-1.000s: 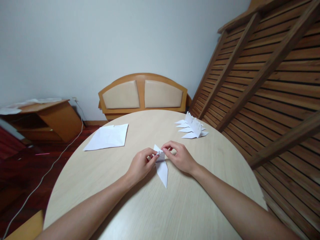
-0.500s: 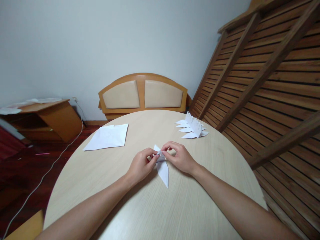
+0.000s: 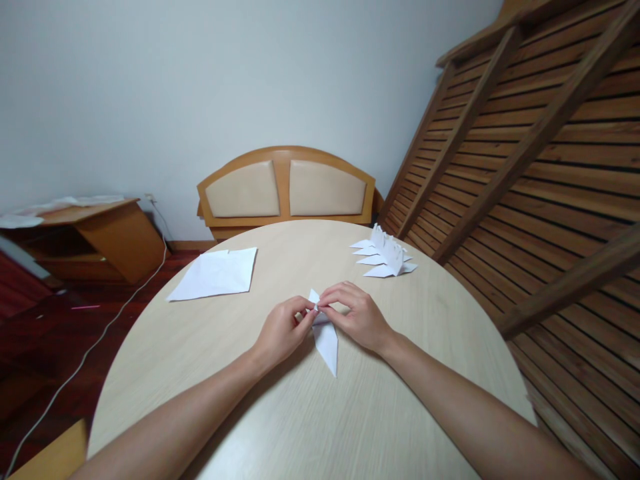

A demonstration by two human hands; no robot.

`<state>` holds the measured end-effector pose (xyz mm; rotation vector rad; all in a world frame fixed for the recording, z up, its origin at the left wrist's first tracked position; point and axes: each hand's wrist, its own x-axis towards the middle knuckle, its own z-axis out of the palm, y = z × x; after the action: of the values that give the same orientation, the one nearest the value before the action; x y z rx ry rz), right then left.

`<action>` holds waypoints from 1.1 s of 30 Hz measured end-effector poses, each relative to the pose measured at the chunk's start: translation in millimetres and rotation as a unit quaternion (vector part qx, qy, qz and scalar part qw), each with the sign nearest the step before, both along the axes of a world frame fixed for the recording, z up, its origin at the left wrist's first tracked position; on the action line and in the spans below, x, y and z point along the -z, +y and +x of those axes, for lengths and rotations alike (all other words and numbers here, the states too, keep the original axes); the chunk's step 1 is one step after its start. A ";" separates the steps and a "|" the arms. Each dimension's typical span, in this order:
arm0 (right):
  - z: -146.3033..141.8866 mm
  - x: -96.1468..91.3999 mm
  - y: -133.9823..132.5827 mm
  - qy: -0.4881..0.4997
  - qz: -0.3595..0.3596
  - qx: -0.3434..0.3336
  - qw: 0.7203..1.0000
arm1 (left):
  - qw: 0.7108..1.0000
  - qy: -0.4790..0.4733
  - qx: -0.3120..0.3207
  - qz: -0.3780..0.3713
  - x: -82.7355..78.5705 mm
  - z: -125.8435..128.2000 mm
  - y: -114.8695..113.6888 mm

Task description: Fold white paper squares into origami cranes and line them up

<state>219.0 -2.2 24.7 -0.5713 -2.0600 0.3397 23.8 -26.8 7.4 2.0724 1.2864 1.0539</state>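
Note:
A white folded-paper crane (image 3: 327, 347) is between my hands at the middle of the round table, one pointed wing stretching toward me and the other away. My left hand (image 3: 283, 328) pinches it from the left with thumb and forefinger. From the right, my right hand (image 3: 357, 317) pinches a small point of the paper close to the left fingertips. The fingers cover much of the crane's middle. Several finished paper cranes (image 3: 385, 253) stand in a row at the table's back right.
A stack of white paper sheets (image 3: 215, 273) lies at the left of the pale wooden table (image 3: 400, 413). Past the table stand a padded headboard (image 3: 287, 187) and a wooden desk (image 3: 107, 240). Wooden slats (image 3: 540, 167) lean at the right. A white cable (image 3: 100, 337) crosses the floor.
My right fingertips have moved slightly left, nearer to my left fingertips, over the crane's middle. The left hand stays almost still.

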 end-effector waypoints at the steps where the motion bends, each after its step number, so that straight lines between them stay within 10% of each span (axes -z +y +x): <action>1: -0.1 0.0 -0.4 -0.009 0.007 0.004 1.000 | 1.000 0.003 0.000 0.000 -0.2 0.1 -0.2; 33: 5.2 -0.8 2.8 -0.002 -0.182 0.014 0.983 | 0.999 0.021 0.013 -0.024 -5.1 -3.2 -3.4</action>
<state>224.2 0.6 25.4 -0.8189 -2.0036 0.7089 20.5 -30.3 12.5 2.0798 1.2876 0.9637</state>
